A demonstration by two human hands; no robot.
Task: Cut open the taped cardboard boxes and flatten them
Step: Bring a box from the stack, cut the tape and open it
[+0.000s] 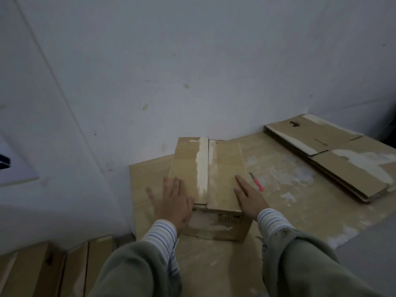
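A brown cardboard box (222,166) stands on the cardboard sheet in front of me, against the white wall. Its two top flaps meet at a centre seam lined with pale tape remnants, and the seam looks slit. My left hand (173,200) lies flat with spread fingers on the near left part of the top. Fingers straight, my right hand (249,195) rests along the box's near right edge. A small red-handled cutter (256,182) lies on the sheet just right of the box, with neither hand on it.
A large cardboard sheet (289,202) with white tape scraps covers the floor. A stack of flattened boxes (334,155) lies at the back right. More cardboard boxes (42,273) stand at the bottom left. The white wall (150,82) rises close behind.
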